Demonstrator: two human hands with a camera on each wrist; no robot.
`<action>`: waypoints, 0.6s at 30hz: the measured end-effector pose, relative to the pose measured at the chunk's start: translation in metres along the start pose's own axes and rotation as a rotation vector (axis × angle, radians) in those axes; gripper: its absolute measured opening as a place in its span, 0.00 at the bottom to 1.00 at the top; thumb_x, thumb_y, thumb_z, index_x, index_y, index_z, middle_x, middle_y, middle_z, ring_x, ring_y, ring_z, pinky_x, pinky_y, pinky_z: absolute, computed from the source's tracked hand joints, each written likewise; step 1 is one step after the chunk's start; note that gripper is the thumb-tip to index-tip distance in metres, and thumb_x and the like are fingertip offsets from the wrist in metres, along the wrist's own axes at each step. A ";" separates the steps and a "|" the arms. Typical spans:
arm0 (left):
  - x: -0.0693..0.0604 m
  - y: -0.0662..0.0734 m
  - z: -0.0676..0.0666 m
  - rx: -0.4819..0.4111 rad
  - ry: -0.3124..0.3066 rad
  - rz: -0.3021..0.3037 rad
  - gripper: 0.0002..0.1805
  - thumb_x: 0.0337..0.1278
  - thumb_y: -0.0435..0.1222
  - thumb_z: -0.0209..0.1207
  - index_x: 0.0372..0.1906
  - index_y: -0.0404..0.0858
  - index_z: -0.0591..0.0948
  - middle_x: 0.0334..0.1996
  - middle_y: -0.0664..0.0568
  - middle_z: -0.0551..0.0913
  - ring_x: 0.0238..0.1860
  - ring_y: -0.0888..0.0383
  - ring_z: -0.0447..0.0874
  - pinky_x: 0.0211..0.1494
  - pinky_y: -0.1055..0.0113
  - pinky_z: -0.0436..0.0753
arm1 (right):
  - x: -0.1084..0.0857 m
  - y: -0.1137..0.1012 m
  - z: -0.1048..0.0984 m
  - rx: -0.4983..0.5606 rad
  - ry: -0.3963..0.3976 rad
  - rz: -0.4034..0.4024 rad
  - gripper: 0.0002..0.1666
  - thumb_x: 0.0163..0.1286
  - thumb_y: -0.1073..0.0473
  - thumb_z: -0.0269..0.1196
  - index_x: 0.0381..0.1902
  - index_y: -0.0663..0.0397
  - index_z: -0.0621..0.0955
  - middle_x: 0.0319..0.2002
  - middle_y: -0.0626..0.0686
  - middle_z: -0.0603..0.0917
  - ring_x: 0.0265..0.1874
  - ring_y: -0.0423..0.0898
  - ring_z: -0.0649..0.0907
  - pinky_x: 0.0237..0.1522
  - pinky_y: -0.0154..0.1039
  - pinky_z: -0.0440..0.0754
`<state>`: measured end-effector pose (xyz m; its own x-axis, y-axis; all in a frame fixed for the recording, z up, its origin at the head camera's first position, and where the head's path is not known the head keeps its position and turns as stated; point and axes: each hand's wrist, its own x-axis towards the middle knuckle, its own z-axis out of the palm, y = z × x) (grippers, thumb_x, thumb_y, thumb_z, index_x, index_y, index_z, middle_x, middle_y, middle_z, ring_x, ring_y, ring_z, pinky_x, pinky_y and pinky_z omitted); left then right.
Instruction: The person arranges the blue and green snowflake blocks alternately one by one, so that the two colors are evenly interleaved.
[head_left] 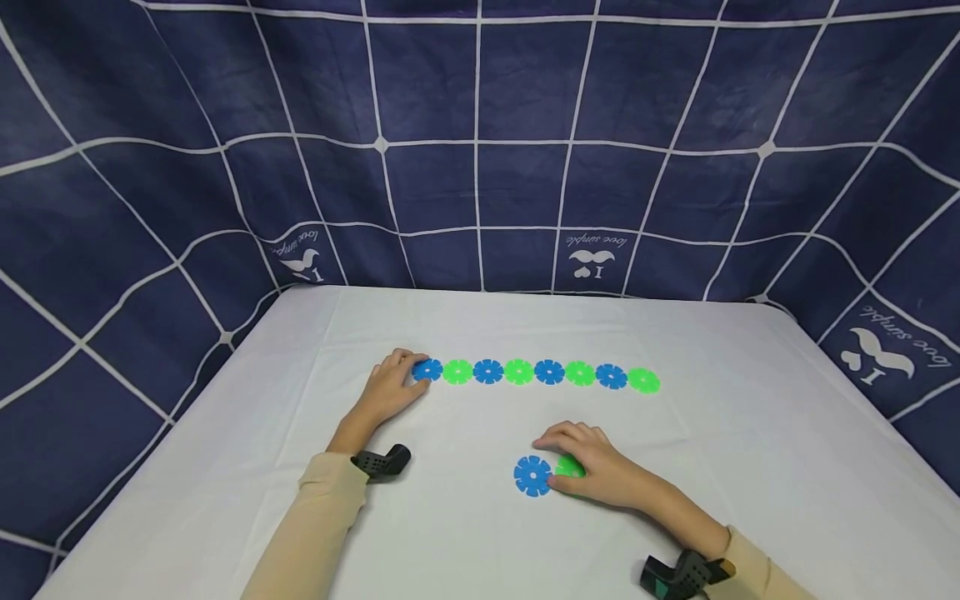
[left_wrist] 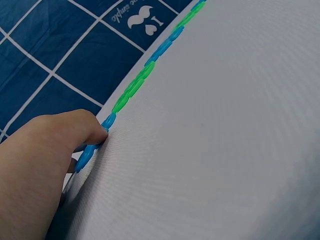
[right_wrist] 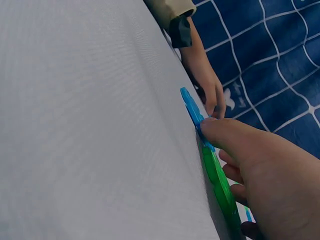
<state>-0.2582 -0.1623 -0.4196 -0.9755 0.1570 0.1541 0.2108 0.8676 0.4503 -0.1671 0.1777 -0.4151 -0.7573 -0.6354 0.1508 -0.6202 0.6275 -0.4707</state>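
Note:
A row of blue and green notched plastic interlocking discs, alternating in colour, lies across the white table. At its left end my left hand pinches the blue disc, thumb on the near edge and fingers on the far edge. Closer to me, my right hand holds a pair of discs by their edges. Its thumb touches the blue disc close to where it meets the green disc, partly covered by the hand. In the right wrist view the fingers curl behind the green disc.
The row runs right to a green end disc. Under everything lies a white cloth-covered table. Dark blue curtain with white grid lines stands behind and at both sides. A black wrist device sits on each forearm.

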 end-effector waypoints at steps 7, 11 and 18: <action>0.000 -0.001 0.001 -0.003 0.000 -0.011 0.28 0.54 0.47 0.52 0.60 0.42 0.70 0.57 0.43 0.68 0.60 0.46 0.65 0.56 0.52 0.63 | 0.001 0.002 0.001 0.004 -0.014 -0.004 0.25 0.59 0.41 0.59 0.55 0.33 0.74 0.53 0.38 0.72 0.54 0.41 0.67 0.52 0.47 0.62; 0.000 -0.001 0.000 -0.010 0.001 -0.008 0.27 0.54 0.46 0.53 0.60 0.42 0.70 0.57 0.42 0.68 0.60 0.46 0.65 0.56 0.52 0.63 | 0.001 0.004 0.002 0.008 -0.004 -0.029 0.24 0.59 0.41 0.58 0.54 0.30 0.74 0.53 0.37 0.71 0.54 0.40 0.67 0.51 0.47 0.62; 0.001 -0.001 0.001 -0.012 -0.005 -0.005 0.27 0.54 0.46 0.53 0.60 0.42 0.70 0.57 0.43 0.68 0.59 0.47 0.65 0.55 0.52 0.63 | 0.000 0.006 0.004 0.021 0.021 -0.069 0.20 0.60 0.44 0.59 0.52 0.29 0.75 0.52 0.37 0.71 0.54 0.40 0.67 0.51 0.47 0.61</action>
<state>-0.2594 -0.1626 -0.4204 -0.9767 0.1555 0.1476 0.2071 0.8627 0.4615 -0.1699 0.1794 -0.4213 -0.7175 -0.6667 0.2017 -0.6665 0.5729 -0.4770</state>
